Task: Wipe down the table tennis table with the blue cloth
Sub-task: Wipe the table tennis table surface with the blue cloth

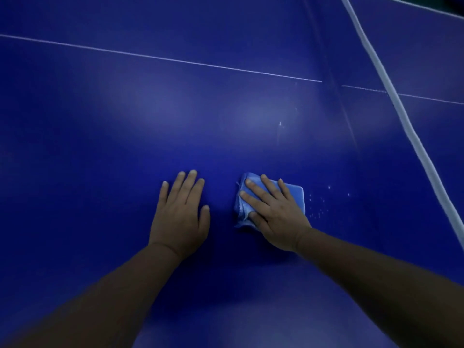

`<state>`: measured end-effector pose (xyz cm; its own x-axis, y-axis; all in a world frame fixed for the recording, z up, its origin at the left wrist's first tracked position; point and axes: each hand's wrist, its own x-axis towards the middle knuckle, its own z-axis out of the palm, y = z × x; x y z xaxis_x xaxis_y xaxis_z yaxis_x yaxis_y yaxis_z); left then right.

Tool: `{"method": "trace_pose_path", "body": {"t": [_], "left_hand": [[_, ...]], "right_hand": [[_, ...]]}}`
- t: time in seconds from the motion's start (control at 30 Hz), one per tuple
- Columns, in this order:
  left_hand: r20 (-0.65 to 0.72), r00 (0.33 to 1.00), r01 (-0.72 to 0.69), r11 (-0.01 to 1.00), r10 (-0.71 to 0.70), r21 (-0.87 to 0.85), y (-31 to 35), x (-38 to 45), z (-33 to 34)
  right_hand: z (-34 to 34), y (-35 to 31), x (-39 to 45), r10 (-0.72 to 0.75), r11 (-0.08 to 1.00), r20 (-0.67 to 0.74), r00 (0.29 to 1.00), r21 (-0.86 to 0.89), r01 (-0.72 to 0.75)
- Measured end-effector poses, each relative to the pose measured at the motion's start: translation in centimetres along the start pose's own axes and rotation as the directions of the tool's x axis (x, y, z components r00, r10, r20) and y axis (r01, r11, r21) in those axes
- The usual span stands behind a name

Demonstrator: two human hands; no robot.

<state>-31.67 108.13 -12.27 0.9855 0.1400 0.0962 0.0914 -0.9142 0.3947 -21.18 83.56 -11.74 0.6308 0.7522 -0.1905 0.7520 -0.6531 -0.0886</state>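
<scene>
The dark blue table tennis table point(125, 126) fills the view. A folded light blue cloth point(296, 193) lies flat on it, right of centre. My right hand point(273, 214) presses down on the cloth with straight, spread fingers and covers most of it. To the cloth's left, my left hand point(182, 217) rests flat on the bare table with fingers extended, a short gap away from the cloth.
A thin white centre line point(160, 57) crosses the table far ahead. The net's white top band point(411, 133) runs diagonally along the right. Small white specks point(319, 209) dot the surface just right of the cloth, and a faint scuff point(280, 124) shows further ahead.
</scene>
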Motion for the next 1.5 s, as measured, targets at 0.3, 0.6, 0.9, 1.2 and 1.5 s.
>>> {"method": "trace_pose_path", "body": {"t": [0.3,0.6,0.9,1.2,1.5], "left_hand": [[0.055,0.992,0.111,0.988,-0.117,0.104,0.2,9.3,2.1],[0.073,0.989,0.117,0.98,-0.13,0.162,0.2,9.8,2.4],[0.056,0.992,0.103,0.976,-0.116,0.189,0.5,10.0,2.2],[0.068,0.992,0.093,0.973,-0.109,0.212,0.4,10.0,2.3],[0.1,0.989,0.085,0.97,-0.11,0.228,0.2,10.0,2.1]], "right_hand": [[-4.7,12.8,16.0,0.079,0.997,-0.002,0.997,0.015,-0.079],[-6.1,16.2,23.4,0.369,0.929,-0.126,0.921,0.065,-0.363],[-6.0,15.7,21.5,0.277,0.96,-0.1,0.956,0.059,-0.273],[-7.3,9.2,30.6,0.419,0.906,-0.136,0.898,0.125,-0.405],[-7.8,21.1,30.1,0.836,0.545,-0.095,0.541,0.255,-0.798]]}}
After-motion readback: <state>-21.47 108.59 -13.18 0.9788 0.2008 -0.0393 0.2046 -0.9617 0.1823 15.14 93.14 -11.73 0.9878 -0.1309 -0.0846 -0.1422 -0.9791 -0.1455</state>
